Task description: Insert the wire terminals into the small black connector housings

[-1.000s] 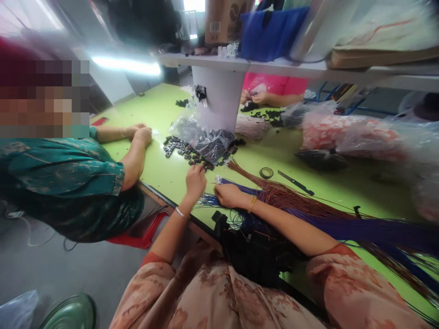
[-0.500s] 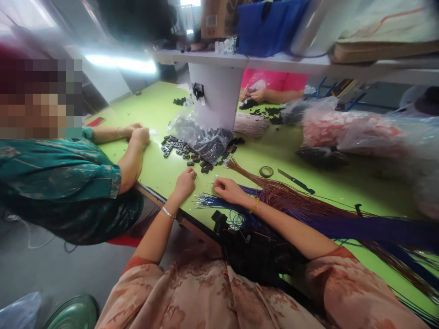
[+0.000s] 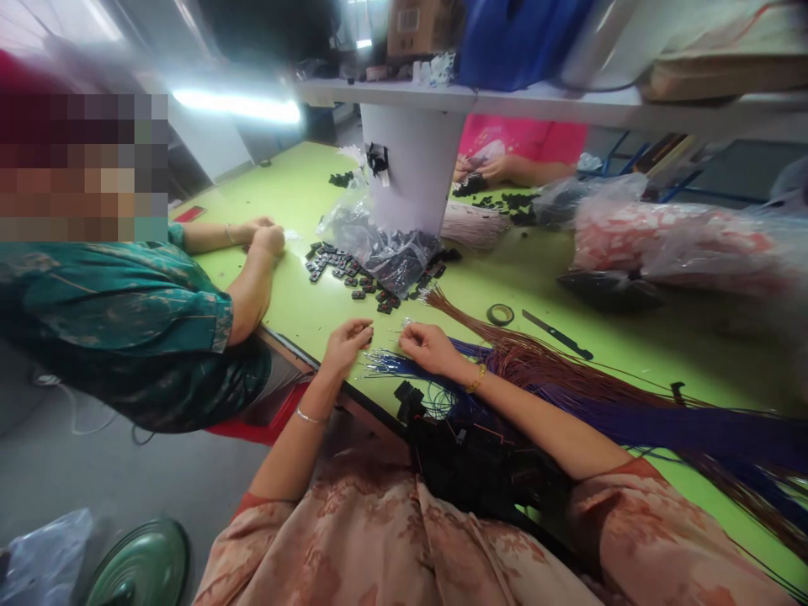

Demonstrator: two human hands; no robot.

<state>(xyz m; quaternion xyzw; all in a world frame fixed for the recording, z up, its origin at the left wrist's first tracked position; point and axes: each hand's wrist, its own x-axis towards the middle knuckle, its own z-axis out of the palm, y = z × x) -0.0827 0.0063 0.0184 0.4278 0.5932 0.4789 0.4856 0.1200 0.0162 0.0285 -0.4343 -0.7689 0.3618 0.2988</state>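
Note:
My left hand (image 3: 346, 345) is closed in a pinch just over the front edge of the green table, a small black connector piece (image 3: 369, 338) at its fingertips. To its right my right hand (image 3: 430, 348) pinches what looks like a thin wire; metal tips show by its fingers. Under and beside the right forearm lie a bundle of blue wires (image 3: 587, 411) and a bundle of brown wires (image 3: 505, 347), their metal-tipped ends toward my hands. Beyond both hands, loose black connector pieces (image 3: 341, 268) spread before an open clear bag (image 3: 401, 257) of dark pieces.
A tape roll (image 3: 500, 315) and a black-handled knife (image 3: 556, 334) lie beyond the brown wires. Black items (image 3: 467, 454) sit at my lap. A co-worker in a green sleeve (image 3: 126, 290) works at left; another person's hands (image 3: 486, 171) are across the table (image 3: 278, 189). A shelf (image 3: 536, 99) hangs above.
My left hand has drawn back from the loose black pieces toward me, now with a small black piece at its fingertips. The right hand stays by the wire ends. The view has shifted slightly.

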